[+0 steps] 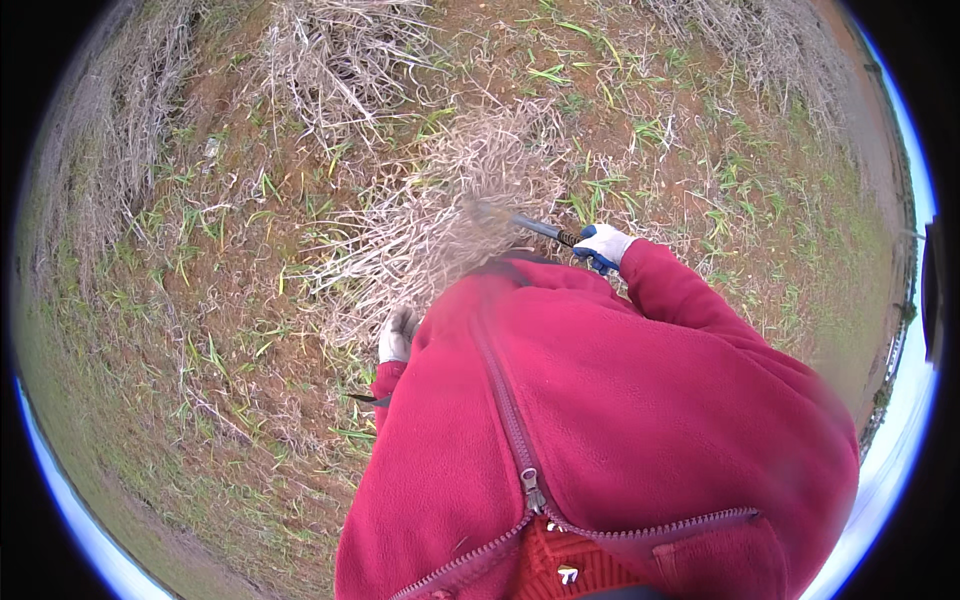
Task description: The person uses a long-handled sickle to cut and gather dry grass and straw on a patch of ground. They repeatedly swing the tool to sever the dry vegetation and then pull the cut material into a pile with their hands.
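Note:
My right hand point(604, 246), in a white and blue work glove, grips the dark wrapped end of a grey-handled tool point(536, 225). The tool's far end is blurred against a heap of dry, straw-coloured stalks point(427, 232), so its kind cannot be told. At the near left edge of that heap is my left hand point(398, 335), in a pale glove. Its fingers curve beside the stalks, partly hidden by my red fleece jacket point(600, 390); whether they hold any stalks cannot be told.
Another pile of dry stalks point(341, 60) lies farther ahead. Rows of dry growth stand at the far left point(120, 127) and far right point(772, 45). Reddish soil with green grass tufts point(600, 195) surrounds the heap.

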A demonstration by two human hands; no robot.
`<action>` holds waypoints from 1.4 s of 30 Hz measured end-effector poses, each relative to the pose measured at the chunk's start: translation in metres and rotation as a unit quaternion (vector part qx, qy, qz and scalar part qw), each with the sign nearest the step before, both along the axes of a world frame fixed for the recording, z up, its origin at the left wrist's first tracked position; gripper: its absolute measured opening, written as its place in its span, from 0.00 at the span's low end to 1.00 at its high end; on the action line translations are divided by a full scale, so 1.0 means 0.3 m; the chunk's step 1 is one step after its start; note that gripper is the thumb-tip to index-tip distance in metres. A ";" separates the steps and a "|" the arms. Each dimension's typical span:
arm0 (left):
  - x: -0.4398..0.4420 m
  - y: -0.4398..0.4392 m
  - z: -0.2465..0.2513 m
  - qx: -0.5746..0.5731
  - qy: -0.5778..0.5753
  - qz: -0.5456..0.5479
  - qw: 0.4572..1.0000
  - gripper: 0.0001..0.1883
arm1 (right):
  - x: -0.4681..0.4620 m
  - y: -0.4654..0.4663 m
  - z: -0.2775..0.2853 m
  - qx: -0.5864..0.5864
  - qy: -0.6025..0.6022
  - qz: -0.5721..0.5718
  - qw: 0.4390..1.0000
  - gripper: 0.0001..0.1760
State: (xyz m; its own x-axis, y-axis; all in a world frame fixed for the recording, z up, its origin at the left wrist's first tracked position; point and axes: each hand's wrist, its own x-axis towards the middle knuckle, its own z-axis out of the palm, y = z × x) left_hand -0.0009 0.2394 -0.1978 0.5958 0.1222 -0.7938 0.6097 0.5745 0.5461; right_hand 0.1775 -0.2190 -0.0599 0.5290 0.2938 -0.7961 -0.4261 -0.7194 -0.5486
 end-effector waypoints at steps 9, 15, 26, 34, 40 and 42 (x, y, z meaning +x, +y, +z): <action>0.150 -0.013 -0.117 -0.019 0.047 -0.053 0.997 0.15 | 0.057 0.157 0.097 -0.010 -0.167 0.105 0.980 0.25; 0.268 -0.075 -0.135 -0.007 0.071 -0.093 0.993 0.16 | 0.053 0.258 0.096 -0.030 -0.158 0.140 0.977 0.27; 0.411 -0.126 -0.146 -0.008 0.091 -0.156 0.984 0.16 | 0.048 0.361 0.009 -0.121 -0.170 0.159 0.965 0.20; 0.554 -0.211 -0.162 -0.003 0.099 -0.218 0.971 0.17 | 0.066 0.394 -0.056 -0.113 -0.142 0.017 0.983 0.12; 0.601 -0.236 -0.176 -0.003 0.106 -0.238 0.965 0.17 | 0.069 0.390 -0.150 -0.118 -0.117 0.000 0.986 0.08; 0.611 -0.237 -0.178 -0.001 0.108 -0.241 0.965 0.17 | 0.057 0.383 -0.182 -0.125 -0.120 0.010 0.985 0.08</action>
